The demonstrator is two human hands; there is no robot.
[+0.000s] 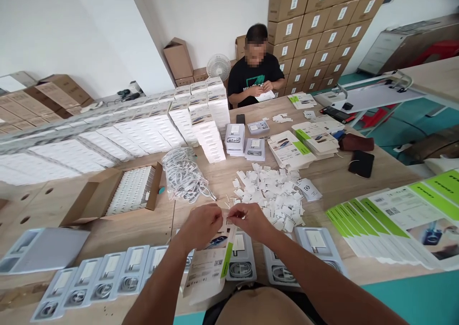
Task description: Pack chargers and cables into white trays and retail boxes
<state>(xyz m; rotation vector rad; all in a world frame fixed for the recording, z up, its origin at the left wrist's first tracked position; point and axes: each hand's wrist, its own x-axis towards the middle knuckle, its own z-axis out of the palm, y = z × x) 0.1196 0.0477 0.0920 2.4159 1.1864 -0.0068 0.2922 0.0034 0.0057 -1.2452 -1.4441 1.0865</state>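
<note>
In the head view, a flat white and green printed packaging box (210,265) stands tilted before me, with a picture and a QR code on its face. My left hand (203,223) is closed at its top left edge. My right hand (251,220) pinches the top flap at the right. The fingertips partly hide that flap. Grey plastic trays (241,258) with a white charger and coiled cable lie behind and beside the box. Past my hands is a loose pile of small white paper pieces (268,191).
Bagged cables (187,174) and a carton of white chargers (131,191) lie left. Fanned flat boxes (390,220) lie right. More filled trays (103,277) line the front left. Stacked white boxes (206,124) rise behind. Across the table a co-worker (256,71) handles a white item.
</note>
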